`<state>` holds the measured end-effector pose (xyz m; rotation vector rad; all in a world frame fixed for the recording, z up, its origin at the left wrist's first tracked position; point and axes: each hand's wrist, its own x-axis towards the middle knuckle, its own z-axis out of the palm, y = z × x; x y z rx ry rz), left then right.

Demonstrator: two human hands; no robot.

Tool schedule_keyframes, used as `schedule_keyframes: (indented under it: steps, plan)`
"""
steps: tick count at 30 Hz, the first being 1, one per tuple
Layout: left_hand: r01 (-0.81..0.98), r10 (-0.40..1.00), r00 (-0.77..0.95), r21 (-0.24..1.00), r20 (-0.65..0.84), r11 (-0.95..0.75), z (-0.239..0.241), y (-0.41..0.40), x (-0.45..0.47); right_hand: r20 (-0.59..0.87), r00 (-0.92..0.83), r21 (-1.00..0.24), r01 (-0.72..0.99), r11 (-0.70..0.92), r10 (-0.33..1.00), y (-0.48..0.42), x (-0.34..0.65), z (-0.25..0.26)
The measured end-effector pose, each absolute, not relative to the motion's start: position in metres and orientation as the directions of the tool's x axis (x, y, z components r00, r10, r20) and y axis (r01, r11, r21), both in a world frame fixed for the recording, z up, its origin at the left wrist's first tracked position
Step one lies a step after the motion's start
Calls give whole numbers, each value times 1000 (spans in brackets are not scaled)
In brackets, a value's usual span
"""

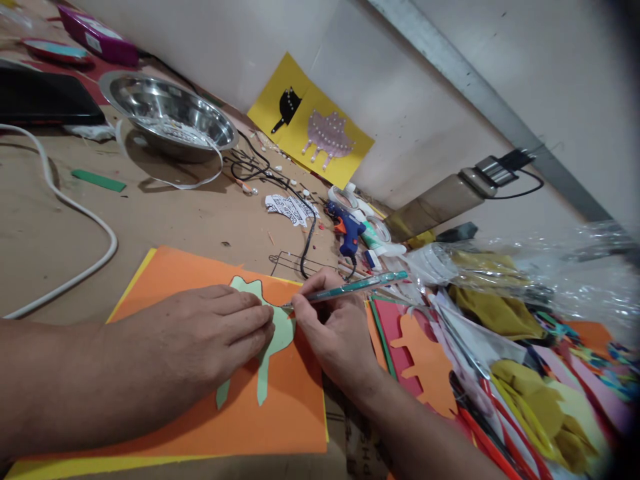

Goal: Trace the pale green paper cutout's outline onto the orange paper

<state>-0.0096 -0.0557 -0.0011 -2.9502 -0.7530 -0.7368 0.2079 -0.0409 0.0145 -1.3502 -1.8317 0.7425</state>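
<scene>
My left hand point(210, 333) lies flat, fingers together, pressing a pale green cut-out shape point(280, 333) onto an orange foam sheet point(260, 420). My right hand point(335, 333) is closed on a teal pen point(350, 288), whose tip touches the edge of the green shape just past my left fingertips. Part of the green shape is hidden under my left hand; two of its narrow legs stick out below. A yellow sheet point(100, 463) lies beneath the orange one.
A steel bowl point(170, 113) sits at the back left, with a white cable point(75, 207) curving across the brown table. A blue glue gun point(349, 232), tape rolls and a black cord lie behind my hands. Coloured foam sheets and plastic bags point(525, 333) pile up on the right.
</scene>
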Motion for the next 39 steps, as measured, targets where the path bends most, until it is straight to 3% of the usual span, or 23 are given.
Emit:
schedule_keyframes:
  steps: [26, 39]
  plan:
    - [443, 414, 791, 45, 451, -895, -1, -54, -9, 203, -198, -813, 511, 278, 959, -41, 206, 15]
    - [456, 445, 776, 91, 447, -886, -1, -56, -9, 198, -183, -811, 521, 266, 963, -41, 206, 15]
